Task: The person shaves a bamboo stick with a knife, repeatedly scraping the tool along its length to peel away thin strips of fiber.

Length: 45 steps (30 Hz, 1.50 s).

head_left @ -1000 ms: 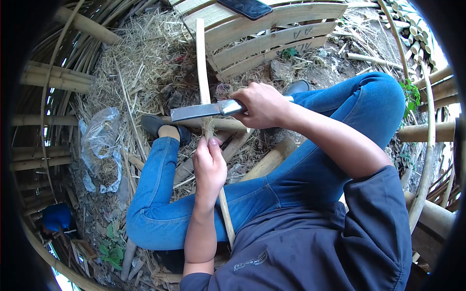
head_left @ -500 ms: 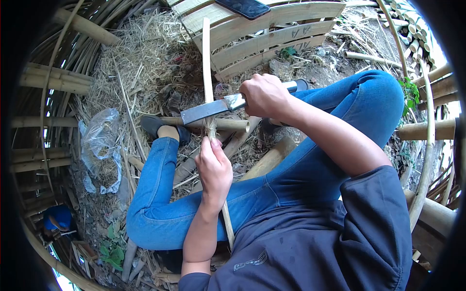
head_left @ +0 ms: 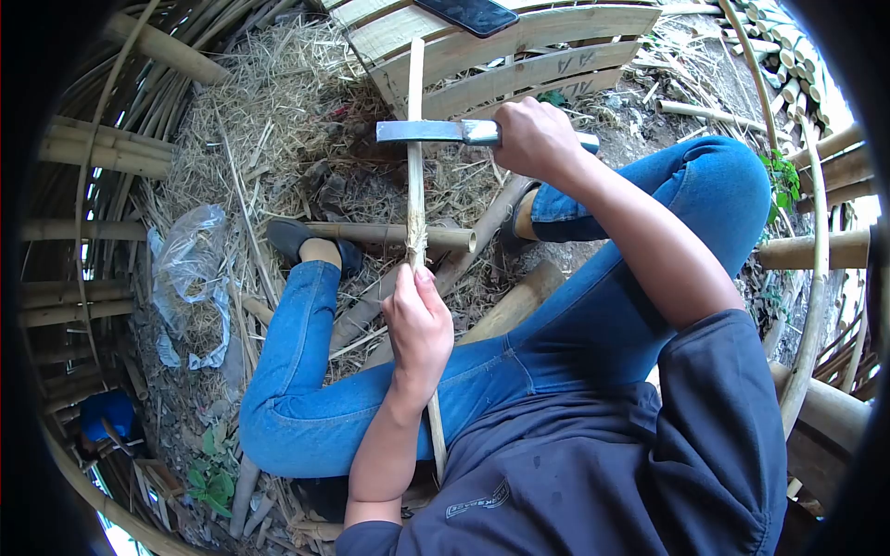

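A long, pale bamboo strip [head_left: 415, 190] runs from under my left forearm up toward the slatted wood. My left hand [head_left: 416, 324] is closed around it, thumb and fingers pinching it just below a frayed, shaggy spot. In my right hand [head_left: 540, 139] is the handle of a machete [head_left: 422, 131] with a broad, blunt-ended blade. The blade lies across the upper part of the strip, well beyond the frayed spot. Whether its edge bites into the strip cannot be made out.
A slatted wooden crate [head_left: 538, 69] with a phone [head_left: 471, 15] on it stands ahead. A cut bamboo pole [head_left: 394, 235] lies near my foot. Clear plastic [head_left: 193, 269] rests on straw at left. Bamboo poles [head_left: 793, 65] are piled at far right. Someone in blue [head_left: 107, 417] is at lower left.
The machete has moved away from my left hand, up along the strip, and its blade is now nearly level. The strip's far end has swung slightly right, and my left hand shifted slightly right.
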Tool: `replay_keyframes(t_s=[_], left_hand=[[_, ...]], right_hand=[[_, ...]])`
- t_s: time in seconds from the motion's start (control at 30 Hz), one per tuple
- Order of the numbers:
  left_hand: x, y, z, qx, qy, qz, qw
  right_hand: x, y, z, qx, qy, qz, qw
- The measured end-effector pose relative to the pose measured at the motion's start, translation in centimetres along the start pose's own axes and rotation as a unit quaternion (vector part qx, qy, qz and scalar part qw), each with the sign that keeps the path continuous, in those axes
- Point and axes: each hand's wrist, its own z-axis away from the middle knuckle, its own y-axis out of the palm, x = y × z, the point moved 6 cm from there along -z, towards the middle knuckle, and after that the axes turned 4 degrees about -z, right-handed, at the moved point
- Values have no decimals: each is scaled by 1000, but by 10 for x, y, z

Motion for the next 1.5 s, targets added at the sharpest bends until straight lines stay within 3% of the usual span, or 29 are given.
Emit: replay_keyframes(t_s=[0.07,0.17,0.2,0.3,0.47,0.57,0.77,1.07,1.23,1.3,1.4,1.5], left_hand=[[4,6,-2,-10,11,17,1000],[35,21,-5,55,-109,192,974],[30,24,-2,90,-206,327,918],[28,26,0,139,-279,425,850],[34,26,-2,177,-310,534,766],[38,26,-5,192,-302,544,759],[23,18,-1,117,-229,398,881],[25,12,2,98,-195,355,909],[25,10,3,91,-183,320,925],[23,13,2,89,-175,298,934],[16,9,-3,98,-183,353,912],[20,8,-6,99,-202,389,893]], right_hand=[[2,3,3,2,17,-21,1000],[16,12,9,9,-2,-56,998],[21,10,11,22,-19,-59,998],[34,14,20,69,-40,-66,995],[45,28,34,115,-71,-59,989],[45,35,36,116,-73,-66,988],[44,41,36,95,-76,-69,990],[30,42,21,69,-74,-43,994],[2,23,3,13,23,-46,999],[0,17,3,-5,-2,-65,998],[5,19,7,15,37,-119,992],[16,25,10,25,-10,-107,994]])
